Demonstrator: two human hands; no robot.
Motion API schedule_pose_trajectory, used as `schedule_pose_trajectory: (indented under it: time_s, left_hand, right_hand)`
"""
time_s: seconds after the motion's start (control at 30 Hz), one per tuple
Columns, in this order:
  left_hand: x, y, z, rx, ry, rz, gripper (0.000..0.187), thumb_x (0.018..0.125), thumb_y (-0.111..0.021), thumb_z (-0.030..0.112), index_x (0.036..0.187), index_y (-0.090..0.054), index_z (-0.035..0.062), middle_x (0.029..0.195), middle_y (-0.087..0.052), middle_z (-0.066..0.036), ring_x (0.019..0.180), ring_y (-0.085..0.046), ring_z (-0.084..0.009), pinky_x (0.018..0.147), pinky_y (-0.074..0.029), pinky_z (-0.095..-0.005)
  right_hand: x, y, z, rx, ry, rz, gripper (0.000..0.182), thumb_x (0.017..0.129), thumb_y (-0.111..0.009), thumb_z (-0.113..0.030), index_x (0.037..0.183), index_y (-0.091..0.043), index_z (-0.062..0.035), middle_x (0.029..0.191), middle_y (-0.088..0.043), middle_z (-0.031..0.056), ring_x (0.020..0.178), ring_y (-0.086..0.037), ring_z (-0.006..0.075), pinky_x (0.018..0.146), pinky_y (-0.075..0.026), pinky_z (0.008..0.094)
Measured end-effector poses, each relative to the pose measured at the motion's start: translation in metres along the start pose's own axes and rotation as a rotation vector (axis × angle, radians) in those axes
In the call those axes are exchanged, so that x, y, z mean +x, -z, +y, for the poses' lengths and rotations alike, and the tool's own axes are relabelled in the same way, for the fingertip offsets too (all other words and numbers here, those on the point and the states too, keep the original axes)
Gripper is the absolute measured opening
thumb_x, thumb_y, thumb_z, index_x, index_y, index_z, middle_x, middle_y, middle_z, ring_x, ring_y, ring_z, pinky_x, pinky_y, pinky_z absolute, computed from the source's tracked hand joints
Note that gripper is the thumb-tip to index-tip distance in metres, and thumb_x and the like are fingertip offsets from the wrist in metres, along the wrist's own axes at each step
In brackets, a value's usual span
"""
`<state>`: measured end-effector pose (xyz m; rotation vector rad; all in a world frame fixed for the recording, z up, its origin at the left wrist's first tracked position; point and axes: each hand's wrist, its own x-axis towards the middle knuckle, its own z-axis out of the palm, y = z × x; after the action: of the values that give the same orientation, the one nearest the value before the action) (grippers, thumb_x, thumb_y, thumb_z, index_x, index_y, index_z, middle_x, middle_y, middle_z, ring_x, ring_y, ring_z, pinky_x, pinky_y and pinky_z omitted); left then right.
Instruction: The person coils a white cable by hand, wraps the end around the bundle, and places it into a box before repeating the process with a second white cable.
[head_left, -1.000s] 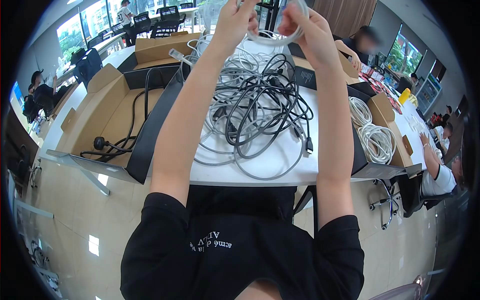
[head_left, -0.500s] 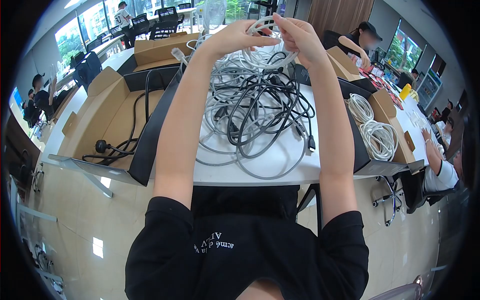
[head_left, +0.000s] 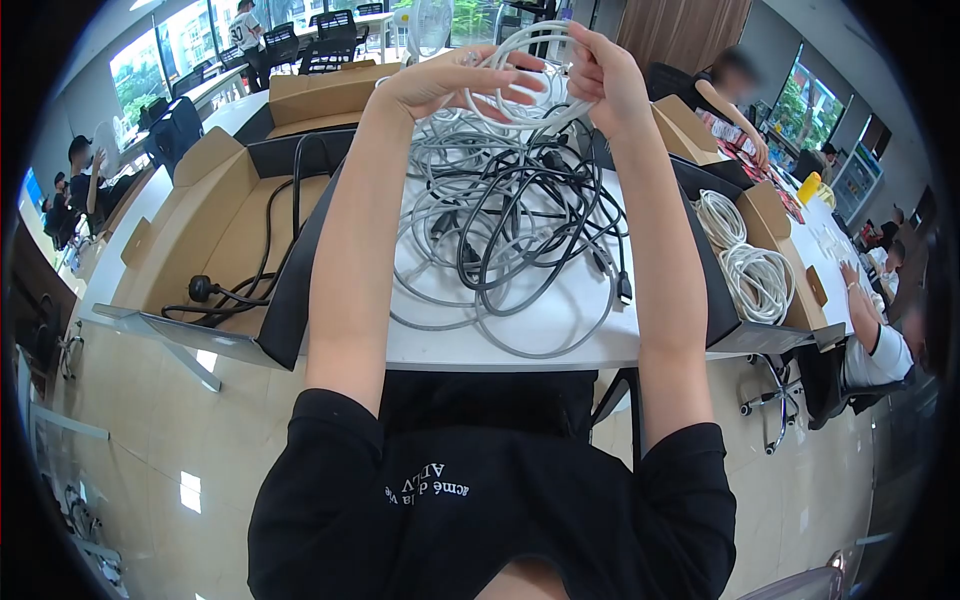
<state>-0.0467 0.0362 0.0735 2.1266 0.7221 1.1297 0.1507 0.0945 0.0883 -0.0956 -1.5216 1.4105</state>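
Note:
Loops of a white cable (head_left: 530,122) hang between my two hands at the far side of the table. My left hand (head_left: 455,82) has its fingers spread, with the loops passing over and between them. My right hand (head_left: 608,80) is closed, pinching the same cable at the top of the coil. Under and in front of them lies a tangled pile of grey cables (head_left: 440,215) and black cables (head_left: 520,215) on the white table (head_left: 430,350). A black connector (head_left: 624,288) points toward the near edge.
An open box (head_left: 215,200) at left holds a black cable with a plug (head_left: 201,289). Another open box (head_left: 765,225) at right holds coiled white cables (head_left: 757,283). Behind stands a third box (head_left: 330,97). Other people sit or stand around, one at the back right (head_left: 725,95).
My left hand has shifted slightly left and its fingers have spread. My right hand has moved a little right, and the white loops between them are wider.

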Motion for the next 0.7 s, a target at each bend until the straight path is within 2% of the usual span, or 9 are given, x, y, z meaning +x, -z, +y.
schedule_pose_trajectory:
  time_s: [0.03, 0.13, 0.17, 0.27, 0.37, 0.47, 0.57, 0.63, 0.7]
  left_hand:
    - [0.001, -0.002, 0.002, -0.085, -0.074, -0.034, 0.063, 0.077, -0.059, 0.046, 0.120, -0.047, 0.0012, 0.107, -0.057, -0.019, 0.102, -0.056, -0.0266, 0.072, -0.053, -0.0364]
    - [0.012, -0.007, -0.001, -0.309, -0.063, -0.037, 0.058, 0.082, -0.054, 0.038, 0.123, -0.043, -0.0006, 0.109, -0.055, -0.021, 0.107, -0.053, -0.0299, 0.070, -0.053, -0.0361]
    - [0.014, -0.008, -0.002, -0.299, -0.042, 0.009, 0.059, 0.082, -0.055, 0.041, 0.121, -0.046, -0.0025, 0.105, -0.057, -0.019, 0.102, -0.057, -0.0266, 0.070, -0.053, -0.0326]
    - [0.020, -0.022, -0.007, -0.102, 0.045, 0.216, 0.047, 0.081, -0.057, 0.043, 0.102, -0.056, 0.0008, 0.086, -0.060, -0.009, 0.079, -0.063, -0.0165, 0.069, -0.052, -0.0259]
    - [0.025, -0.022, -0.019, -0.220, 0.106, 0.267, 0.029, 0.079, -0.063, 0.037, 0.078, -0.057, 0.0087, 0.061, -0.052, 0.005, 0.053, -0.053, -0.0042, 0.056, -0.047, -0.0196]
    - [0.029, -0.033, -0.018, -0.578, 0.038, 0.260, 0.032, 0.086, -0.055, 0.033, 0.064, -0.039, 0.0154, 0.053, -0.034, 0.009, 0.042, -0.030, 0.0011, 0.047, -0.036, -0.0156]
    - [0.032, -0.042, -0.017, -0.873, -0.013, 0.198, 0.031, 0.088, -0.052, 0.029, 0.065, -0.039, 0.0156, 0.051, -0.029, 0.010, 0.043, -0.027, 0.0018, 0.041, -0.024, -0.0152]
    - [0.033, -0.045, -0.005, -0.777, 0.002, 0.148, 0.034, 0.087, -0.054, 0.032, 0.062, -0.037, 0.0164, 0.050, -0.028, 0.010, 0.042, -0.026, 0.0017, 0.039, -0.020, -0.0153]
    - [0.033, -0.048, 0.009, -0.581, 0.032, 0.183, 0.038, 0.085, -0.056, 0.036, 0.060, -0.035, 0.0172, 0.049, -0.027, 0.010, 0.041, -0.024, 0.0014, 0.038, -0.017, -0.0161]
  right_hand:
    - [0.001, 0.001, 0.000, 0.024, 0.011, -0.001, 0.034, 0.082, -0.059, -0.022, 0.057, -0.040, -0.0117, 0.046, -0.026, -0.0078, 0.039, -0.020, 0.0037, 0.039, -0.015, 0.0222]
    - [-0.001, 0.002, -0.004, 0.027, 0.022, 0.014, 0.035, 0.084, -0.057, -0.023, 0.056, -0.038, -0.0123, 0.047, -0.026, -0.0075, 0.039, -0.021, 0.0037, 0.039, -0.016, 0.0223]
    - [-0.001, 0.004, -0.004, 0.008, 0.017, -0.016, 0.035, 0.084, -0.056, -0.024, 0.057, -0.038, -0.0126, 0.047, -0.026, -0.0075, 0.039, -0.021, 0.0035, 0.039, -0.016, 0.0222]
    - [0.000, 0.010, -0.006, -0.064, -0.011, -0.107, 0.036, 0.086, -0.055, -0.026, 0.057, -0.037, -0.0134, 0.048, -0.026, -0.0076, 0.040, -0.021, 0.0031, 0.039, -0.015, 0.0217]
    - [-0.004, 0.010, -0.012, -0.143, -0.063, -0.174, 0.037, 0.086, -0.054, -0.028, 0.057, -0.035, -0.0139, 0.050, -0.025, -0.0079, 0.041, -0.021, 0.0027, 0.039, -0.015, 0.0211]
    - [-0.005, 0.011, -0.013, -0.158, -0.067, -0.168, 0.038, 0.087, -0.054, -0.029, 0.057, -0.035, -0.0142, 0.050, -0.024, -0.0080, 0.041, -0.020, 0.0025, 0.039, -0.014, 0.0208]
    - [-0.001, 0.017, -0.008, -0.088, -0.057, -0.127, 0.040, 0.087, -0.052, -0.031, 0.057, -0.033, -0.0146, 0.049, -0.023, -0.0078, 0.040, -0.019, 0.0028, 0.039, -0.014, 0.0210]
    - [0.001, 0.022, -0.008, -0.018, -0.065, -0.087, 0.042, 0.089, -0.049, -0.034, 0.056, -0.031, -0.0152, 0.047, -0.020, -0.0076, 0.039, -0.017, 0.0034, 0.039, -0.015, 0.0214]
    - [0.006, 0.030, -0.003, 0.032, -0.043, -0.169, 0.040, 0.089, -0.049, -0.036, 0.058, -0.037, -0.0134, 0.047, -0.026, -0.0063, 0.039, -0.023, 0.0039, 0.039, -0.019, 0.0211]
